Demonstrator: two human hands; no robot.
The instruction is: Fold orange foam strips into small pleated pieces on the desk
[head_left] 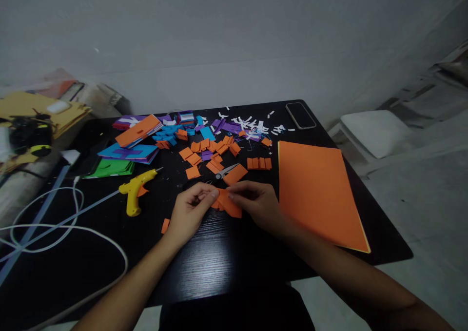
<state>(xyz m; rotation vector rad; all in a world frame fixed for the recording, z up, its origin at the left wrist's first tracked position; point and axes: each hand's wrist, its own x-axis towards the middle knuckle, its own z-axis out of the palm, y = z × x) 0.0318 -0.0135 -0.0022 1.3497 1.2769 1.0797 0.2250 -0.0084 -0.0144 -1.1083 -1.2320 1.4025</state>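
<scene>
Both hands hold a small folded piece of orange paper (pixel 229 205) just above the black table (pixel 208 267). My left hand (pixel 192 209) pinches its left side between thumb and fingers. On the right side, my right hand (pixel 258 203) grips the paper's upper edge the same way. Just beyond the hands lie scissors (pixel 224 171), their handles partly hidden, beside a flat orange paper piece (pixel 235 174). Several small folded orange pieces (pixel 193 159) are scattered behind them, with a row of folded orange pieces (pixel 259 164) to the right.
A yellow glue gun (pixel 137 193) lies left, near a looped white cable (pixel 109 243). Large orange sheets (pixel 314 194) are stacked at right. Folded coloured papers (pixel 141 131), blue pieces (pixel 170 135) and white scraps (pixel 252 125) lie at the back, with a phone (pixel 300 115) at the far corner.
</scene>
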